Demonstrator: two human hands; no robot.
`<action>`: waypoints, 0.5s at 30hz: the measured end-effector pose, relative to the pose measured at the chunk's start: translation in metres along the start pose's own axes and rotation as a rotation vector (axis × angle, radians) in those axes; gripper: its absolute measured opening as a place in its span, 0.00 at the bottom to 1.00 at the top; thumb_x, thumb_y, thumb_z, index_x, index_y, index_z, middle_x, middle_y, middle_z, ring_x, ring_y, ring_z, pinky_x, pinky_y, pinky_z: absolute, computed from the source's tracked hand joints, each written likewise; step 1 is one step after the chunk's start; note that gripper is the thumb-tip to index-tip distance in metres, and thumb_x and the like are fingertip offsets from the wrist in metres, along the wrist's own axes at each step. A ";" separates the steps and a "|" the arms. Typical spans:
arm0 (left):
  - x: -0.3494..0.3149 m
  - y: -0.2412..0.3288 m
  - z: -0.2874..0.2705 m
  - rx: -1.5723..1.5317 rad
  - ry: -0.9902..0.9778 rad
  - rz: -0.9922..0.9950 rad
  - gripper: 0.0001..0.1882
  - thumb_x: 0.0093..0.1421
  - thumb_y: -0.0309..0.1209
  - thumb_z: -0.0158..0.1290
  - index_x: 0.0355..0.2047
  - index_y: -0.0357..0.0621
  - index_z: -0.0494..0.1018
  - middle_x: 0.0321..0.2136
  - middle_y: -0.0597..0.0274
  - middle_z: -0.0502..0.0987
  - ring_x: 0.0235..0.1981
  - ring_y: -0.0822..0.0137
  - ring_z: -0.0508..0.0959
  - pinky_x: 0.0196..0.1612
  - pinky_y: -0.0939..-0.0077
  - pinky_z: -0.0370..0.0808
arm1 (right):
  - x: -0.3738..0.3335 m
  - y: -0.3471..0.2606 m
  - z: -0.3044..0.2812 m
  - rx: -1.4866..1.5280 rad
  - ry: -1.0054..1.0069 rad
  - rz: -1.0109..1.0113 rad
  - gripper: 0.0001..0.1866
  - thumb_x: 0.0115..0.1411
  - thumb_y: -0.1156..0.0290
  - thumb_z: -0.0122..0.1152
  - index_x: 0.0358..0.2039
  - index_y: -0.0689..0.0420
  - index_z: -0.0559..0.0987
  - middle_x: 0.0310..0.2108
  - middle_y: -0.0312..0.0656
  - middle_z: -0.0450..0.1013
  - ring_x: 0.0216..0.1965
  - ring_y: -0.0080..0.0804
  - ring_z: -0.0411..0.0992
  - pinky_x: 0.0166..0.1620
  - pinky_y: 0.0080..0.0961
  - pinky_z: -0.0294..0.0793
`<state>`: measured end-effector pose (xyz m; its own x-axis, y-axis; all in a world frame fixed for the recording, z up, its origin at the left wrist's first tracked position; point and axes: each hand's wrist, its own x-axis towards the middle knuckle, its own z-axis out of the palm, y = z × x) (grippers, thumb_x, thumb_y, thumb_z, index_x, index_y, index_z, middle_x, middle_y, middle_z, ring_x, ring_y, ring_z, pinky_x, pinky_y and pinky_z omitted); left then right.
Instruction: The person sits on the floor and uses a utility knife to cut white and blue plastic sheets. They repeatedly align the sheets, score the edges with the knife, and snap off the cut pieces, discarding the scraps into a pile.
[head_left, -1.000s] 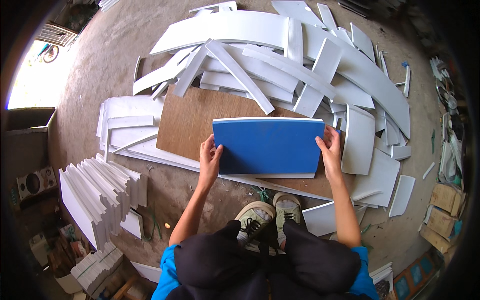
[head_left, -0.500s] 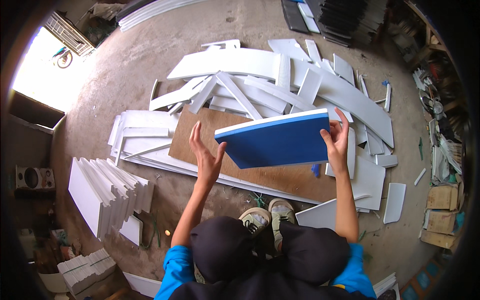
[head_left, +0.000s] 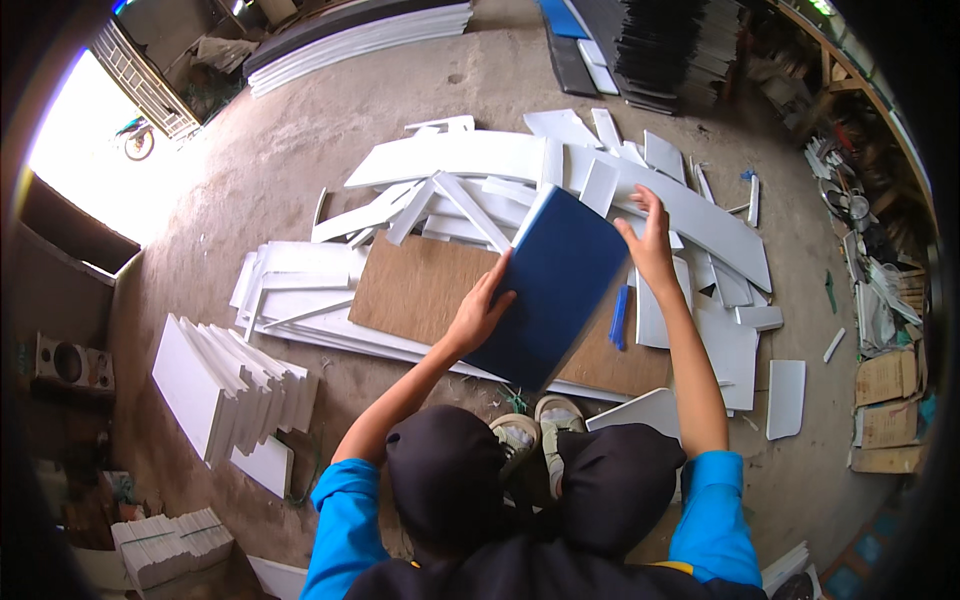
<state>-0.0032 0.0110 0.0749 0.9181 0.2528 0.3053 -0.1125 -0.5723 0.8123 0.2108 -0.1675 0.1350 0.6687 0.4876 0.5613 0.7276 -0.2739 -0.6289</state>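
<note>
A rectangular foam board point(head_left: 560, 285) with a dark blue face and a white edge is tilted in front of me, above a brown plywood sheet point(head_left: 430, 285). My left hand point(head_left: 480, 318) grips its left edge, thumb on the blue face and fingers along the side. At the board's upper right corner is my right hand point(head_left: 650, 245), fingers stretched up and apart; its thumb is close to the corner, and whether it touches I cannot tell. On the plywood, right of the board, lies a blue tool like a cutter knife point(head_left: 620, 318).
White foam offcuts point(head_left: 460, 155) lie heaped beyond the plywood. A stack of white panels point(head_left: 230, 390) stands on the floor at left, with a tied bundle point(head_left: 175, 545) nearer. Cardboard boxes point(head_left: 888, 420) line the right side. My shoes point(head_left: 540, 430) are at the plywood's near edge.
The blue board has turned from lying crosswise to a steep slant. My left hand, earlier open beside it, now grips its left edge. My right hand has loosened from its right end.
</note>
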 end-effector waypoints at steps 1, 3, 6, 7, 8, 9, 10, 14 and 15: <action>-0.004 -0.012 0.015 -0.173 0.085 -0.064 0.33 0.59 0.29 0.44 0.62 0.51 0.42 0.58 0.48 0.54 0.59 0.55 0.56 0.58 0.71 0.54 | -0.008 0.012 0.005 -0.003 -0.001 0.051 0.29 0.49 0.76 0.59 0.51 0.57 0.59 0.45 0.43 0.63 0.44 0.39 0.61 0.49 0.35 0.60; -0.024 -0.039 0.033 -0.209 0.227 -0.253 0.33 0.60 0.29 0.43 0.62 0.50 0.41 0.59 0.48 0.51 0.60 0.57 0.53 0.59 0.71 0.52 | -0.027 0.019 0.034 0.057 -0.066 0.133 0.27 0.48 0.76 0.59 0.50 0.57 0.61 0.44 0.43 0.63 0.43 0.39 0.61 0.48 0.35 0.61; -0.042 -0.059 0.063 -0.302 0.323 -0.402 0.32 0.61 0.28 0.42 0.62 0.49 0.40 0.60 0.47 0.48 0.61 0.56 0.51 0.59 0.71 0.51 | -0.080 0.020 0.075 0.158 -0.237 0.215 0.26 0.48 0.77 0.59 0.48 0.57 0.63 0.40 0.45 0.65 0.38 0.38 0.64 0.45 0.32 0.65; -0.046 -0.064 0.072 -0.352 0.335 -0.427 0.32 0.61 0.28 0.42 0.62 0.49 0.40 0.60 0.47 0.48 0.61 0.56 0.51 0.59 0.71 0.50 | -0.095 0.018 0.087 0.177 -0.280 0.247 0.26 0.48 0.77 0.59 0.48 0.58 0.63 0.41 0.46 0.64 0.40 0.39 0.63 0.46 0.32 0.64; -0.044 -0.065 0.078 -0.403 0.341 -0.448 0.32 0.61 0.27 0.42 0.62 0.49 0.40 0.60 0.46 0.48 0.61 0.56 0.51 0.60 0.71 0.50 | -0.106 0.018 0.097 0.193 -0.315 0.280 0.27 0.48 0.77 0.59 0.49 0.58 0.62 0.42 0.47 0.64 0.42 0.39 0.63 0.47 0.33 0.64; -0.043 -0.065 0.084 -0.319 0.341 -0.459 0.32 0.60 0.26 0.41 0.62 0.48 0.40 0.60 0.46 0.49 0.60 0.55 0.52 0.59 0.70 0.51 | -0.114 0.020 0.104 0.153 -0.305 0.275 0.27 0.48 0.77 0.59 0.49 0.59 0.62 0.43 0.48 0.62 0.43 0.40 0.62 0.48 0.34 0.63; -0.041 -0.067 0.088 -0.316 0.347 -0.469 0.32 0.60 0.26 0.41 0.62 0.48 0.40 0.59 0.46 0.50 0.60 0.55 0.53 0.59 0.70 0.52 | -0.122 0.022 0.112 0.113 -0.296 0.270 0.28 0.48 0.77 0.59 0.50 0.59 0.61 0.44 0.48 0.61 0.45 0.41 0.61 0.49 0.34 0.62; -0.038 -0.075 0.102 -0.297 0.372 -0.522 0.32 0.60 0.25 0.42 0.61 0.47 0.41 0.57 0.44 0.54 0.57 0.53 0.58 0.56 0.67 0.56 | -0.138 0.037 0.128 0.063 -0.271 0.246 0.31 0.47 0.78 0.60 0.52 0.60 0.59 0.48 0.50 0.57 0.49 0.45 0.57 0.51 0.37 0.60; -0.038 -0.074 0.103 -0.275 0.372 -0.542 0.32 0.60 0.26 0.42 0.61 0.47 0.40 0.55 0.43 0.56 0.56 0.52 0.59 0.55 0.66 0.57 | -0.140 0.040 0.130 0.044 -0.269 0.250 0.32 0.47 0.78 0.60 0.52 0.60 0.58 0.48 0.50 0.57 0.49 0.46 0.57 0.51 0.37 0.60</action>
<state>0.0097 -0.0367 -0.0480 0.6868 0.7238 -0.0673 0.1862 -0.0857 0.9788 0.1267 -0.1386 -0.0389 0.7568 0.6120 0.2295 0.5353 -0.3789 -0.7549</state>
